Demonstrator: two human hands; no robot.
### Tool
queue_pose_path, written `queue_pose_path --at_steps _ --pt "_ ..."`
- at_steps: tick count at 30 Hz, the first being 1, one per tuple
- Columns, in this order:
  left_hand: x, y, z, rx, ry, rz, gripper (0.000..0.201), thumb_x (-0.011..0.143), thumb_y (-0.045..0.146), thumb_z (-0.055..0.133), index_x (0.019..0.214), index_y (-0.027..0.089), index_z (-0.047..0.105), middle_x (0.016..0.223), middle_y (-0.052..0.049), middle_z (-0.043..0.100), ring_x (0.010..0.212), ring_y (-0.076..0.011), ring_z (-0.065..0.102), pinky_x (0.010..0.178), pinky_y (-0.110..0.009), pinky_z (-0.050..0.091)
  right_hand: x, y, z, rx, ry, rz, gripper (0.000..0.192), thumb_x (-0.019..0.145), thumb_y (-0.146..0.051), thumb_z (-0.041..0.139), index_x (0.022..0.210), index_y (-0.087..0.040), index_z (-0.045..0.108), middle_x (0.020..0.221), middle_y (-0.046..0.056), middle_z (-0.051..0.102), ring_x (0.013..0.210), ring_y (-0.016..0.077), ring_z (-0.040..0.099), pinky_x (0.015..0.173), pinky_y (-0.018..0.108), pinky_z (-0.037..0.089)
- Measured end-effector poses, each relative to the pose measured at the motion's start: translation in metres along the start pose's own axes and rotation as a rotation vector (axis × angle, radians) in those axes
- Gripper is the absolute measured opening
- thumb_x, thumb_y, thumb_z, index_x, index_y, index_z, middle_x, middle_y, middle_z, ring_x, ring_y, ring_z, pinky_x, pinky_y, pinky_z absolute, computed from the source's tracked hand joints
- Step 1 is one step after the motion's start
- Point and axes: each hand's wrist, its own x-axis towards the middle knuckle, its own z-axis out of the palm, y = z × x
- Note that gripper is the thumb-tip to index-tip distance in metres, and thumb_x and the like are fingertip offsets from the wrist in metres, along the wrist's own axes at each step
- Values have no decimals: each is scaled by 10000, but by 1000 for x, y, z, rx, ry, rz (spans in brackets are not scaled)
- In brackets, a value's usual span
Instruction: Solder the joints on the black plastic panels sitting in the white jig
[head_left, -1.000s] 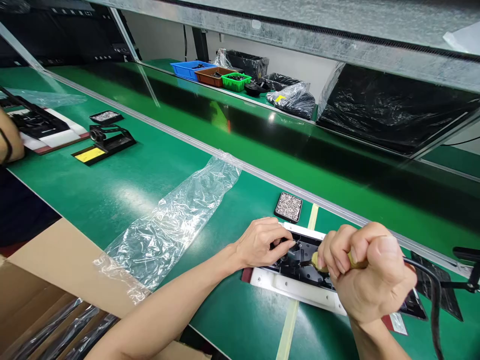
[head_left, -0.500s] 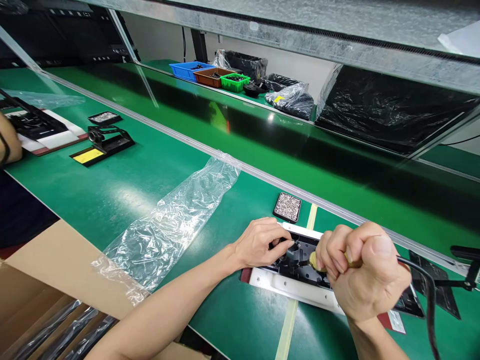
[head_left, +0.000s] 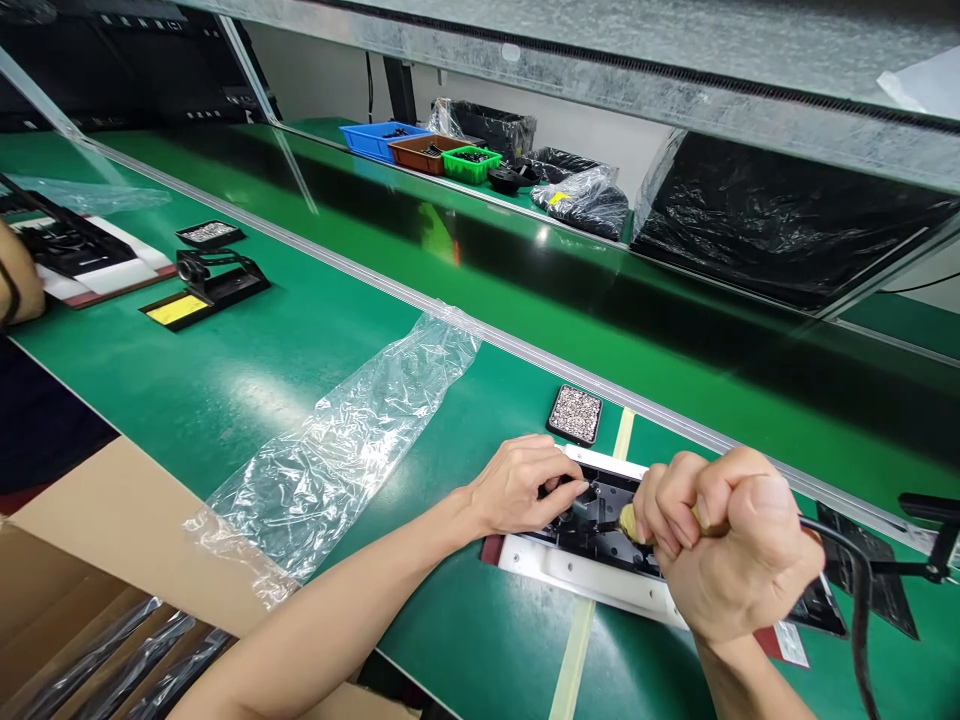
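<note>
Looks like the soldering step is going on: the right hand [head_left: 739, 560] is fisting around a corded soldering iron [head_left: 628, 520], tip angling down into the black part [head_left: 600, 520] sitting in the white fixture [head_left: 592, 578] right under both hands. The left hand [head_left: 525, 483] is pinching and steadying that part just beside the tip. Next move probably needs steady, precise tip placement. 1 tray of tiny screws [head_left: 576, 413] is sitting just beyond the left hand.
</note>
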Motion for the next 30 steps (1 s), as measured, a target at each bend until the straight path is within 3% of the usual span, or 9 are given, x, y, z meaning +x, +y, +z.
queue_pose_path --at_steps 30 --pt "0 0 1 3 3 -2 195 993 265 598 860 156 692 679 -16 669 632 -160 545 667 -321 446 -1 1 1 4 -34 -17 440 969 -393 543 594 -193 429 446 -57 344 367 83 338 340 190 307"
